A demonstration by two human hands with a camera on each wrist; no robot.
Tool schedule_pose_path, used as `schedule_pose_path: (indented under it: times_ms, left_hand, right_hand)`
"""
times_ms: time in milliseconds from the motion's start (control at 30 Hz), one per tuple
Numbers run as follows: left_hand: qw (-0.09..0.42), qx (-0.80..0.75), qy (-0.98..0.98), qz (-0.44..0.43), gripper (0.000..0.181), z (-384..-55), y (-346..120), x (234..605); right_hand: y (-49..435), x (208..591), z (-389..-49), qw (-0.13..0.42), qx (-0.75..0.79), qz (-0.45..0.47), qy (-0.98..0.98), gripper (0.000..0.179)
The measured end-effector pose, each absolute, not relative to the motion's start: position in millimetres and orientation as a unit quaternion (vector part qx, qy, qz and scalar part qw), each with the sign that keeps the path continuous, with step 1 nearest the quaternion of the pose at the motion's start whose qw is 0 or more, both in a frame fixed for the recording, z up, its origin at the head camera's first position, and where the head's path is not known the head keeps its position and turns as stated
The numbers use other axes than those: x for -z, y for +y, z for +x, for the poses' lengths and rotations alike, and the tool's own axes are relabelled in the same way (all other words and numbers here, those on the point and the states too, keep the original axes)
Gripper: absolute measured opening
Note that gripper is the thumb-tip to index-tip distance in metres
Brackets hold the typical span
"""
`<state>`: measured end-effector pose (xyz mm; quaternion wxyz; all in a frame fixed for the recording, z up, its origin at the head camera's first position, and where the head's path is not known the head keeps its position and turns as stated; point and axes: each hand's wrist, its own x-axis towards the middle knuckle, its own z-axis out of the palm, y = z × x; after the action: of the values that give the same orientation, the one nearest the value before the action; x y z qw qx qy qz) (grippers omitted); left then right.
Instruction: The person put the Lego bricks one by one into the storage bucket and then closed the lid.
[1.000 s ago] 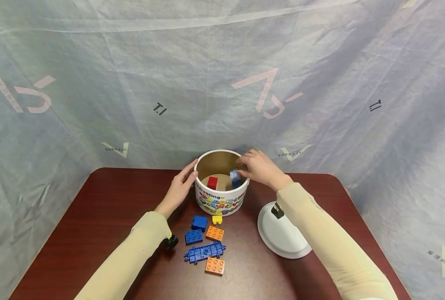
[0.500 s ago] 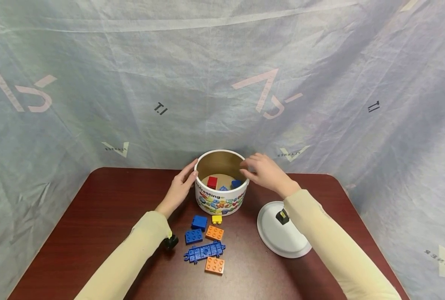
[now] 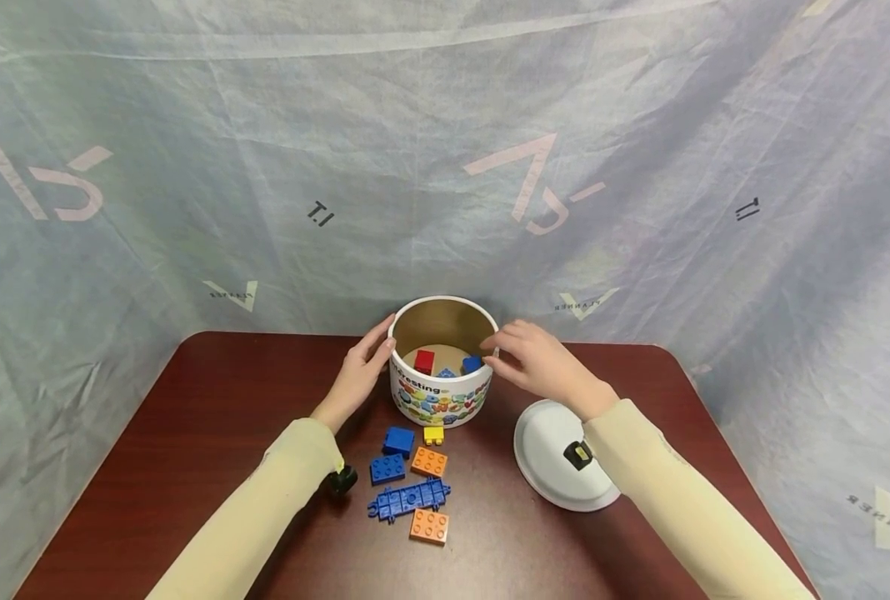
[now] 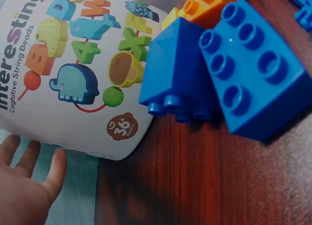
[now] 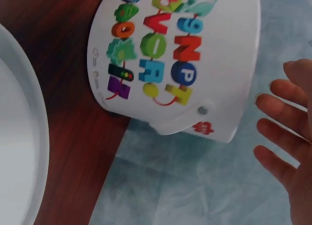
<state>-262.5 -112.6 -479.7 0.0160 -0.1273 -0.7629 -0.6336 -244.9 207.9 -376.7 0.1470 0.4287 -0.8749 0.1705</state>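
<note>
A white bucket (image 3: 441, 404) printed with colourful letters stands near the back of the table. My left hand (image 3: 357, 373) rests against its left rim, fingers extended. At the right rim is my right hand (image 3: 538, 358), its fingers loosely spread and holding nothing; the right wrist view shows these fingers (image 5: 278, 132) beside the bucket's opening. Inside the bucket lie a red brick (image 3: 424, 362), a blue brick (image 3: 472, 364) and another blue piece (image 3: 446, 373), partly hidden by the front rim.
In front of the bucket lie two blue bricks (image 4: 256, 69), a yellow brick (image 3: 433, 435), two orange bricks (image 3: 429, 527) and a long blue hooked base (image 3: 410, 499). A white round lid (image 3: 546, 454) lies to the right, under my right forearm. A grey cloth (image 3: 415, 167) hangs behind the table.
A blue piece has dropped from my right hand to the bucket's floor. That hand has since drawn back to the right and slightly nearer. My left hand has stayed at the rim.
</note>
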Motion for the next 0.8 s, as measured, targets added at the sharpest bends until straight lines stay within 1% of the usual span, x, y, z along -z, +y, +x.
schedule_pose_path:
  times_ms: [333, 567, 700, 800]
  left_hand:
    - [0.015, 0.638, -0.760, -0.127, 0.053, -265.2, -113.1, 479.3]
    - [-0.004, 0.639, -0.759, -0.128, 0.054, -267.6, -116.7, 477.3]
    - [-0.019, 0.649, -0.750, -0.127, 0.056, -268.8, -118.4, 477.7]
    - [-0.026, 0.650, -0.749, -0.124, 0.057, -268.3, -120.0, 476.9]
  right_hand:
    - [207.3, 376.2, -214.7, 0.145, -0.180, 0.463, -0.856, 0.022]
    - [196.5, 394.9, -195.6, 0.166, -0.156, 0.513, -0.828, 0.022]
    - [190.3, 412.2, -180.6, 0.152, -0.140, 0.531, -0.822, 0.023]
    - [186.9, 427.0, -170.6, 0.124, -0.139, 0.543, -0.819, 0.020]
